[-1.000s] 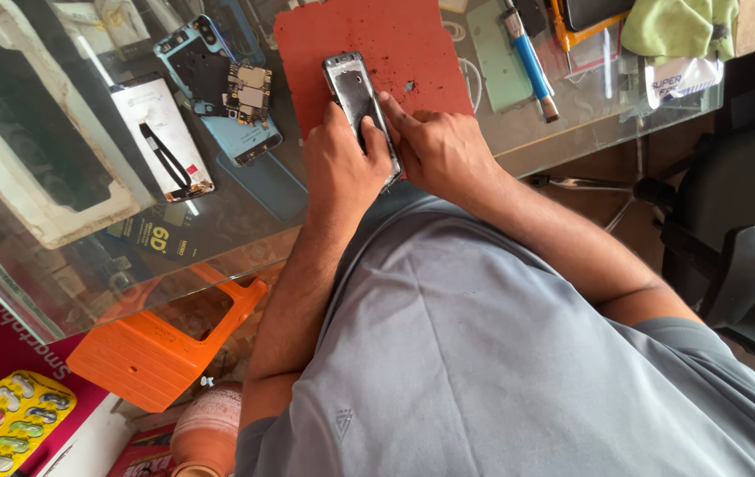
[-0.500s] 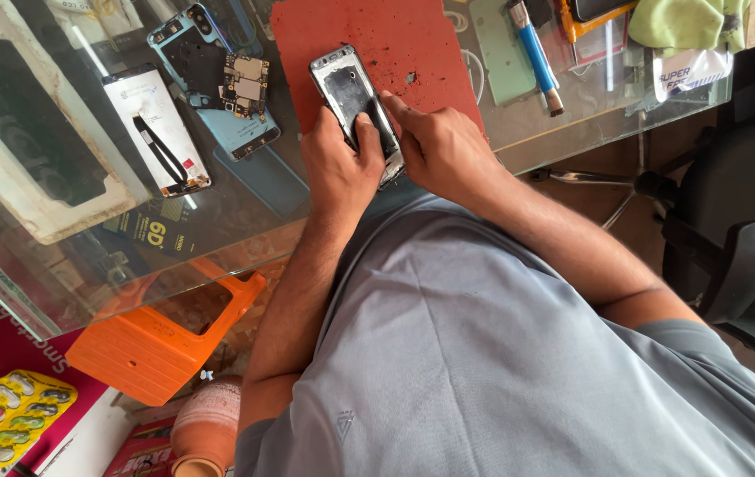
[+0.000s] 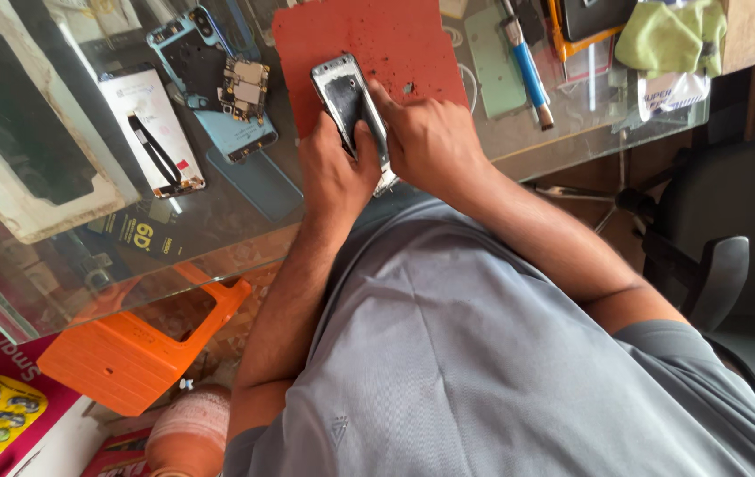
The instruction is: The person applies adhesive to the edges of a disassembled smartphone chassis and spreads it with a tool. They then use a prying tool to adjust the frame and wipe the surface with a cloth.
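— Since a second ago, has anything shifted?

— Hardly. Both hands have stayed on the opened phone, which sits a touch further onto the red mat than before; everything else on the glass counter lies as it did.

— Which way does the phone lie?

— Long axis running away from the body, tilted slightly left at the far end. Its near end is buried between the hands, its far end lies over the mat.

— And the hands?

— The left hand is closed around the near left edge, thumb across the dark inside. The right hand presses the right edge, fingertips bent onto the frame; whether it pinches something small I cannot tell.

— Nearer hand?

— Both touch it equally.

— Around it?

— A dismantled blue phone lies well to the left, a blue-handled tool to the right.
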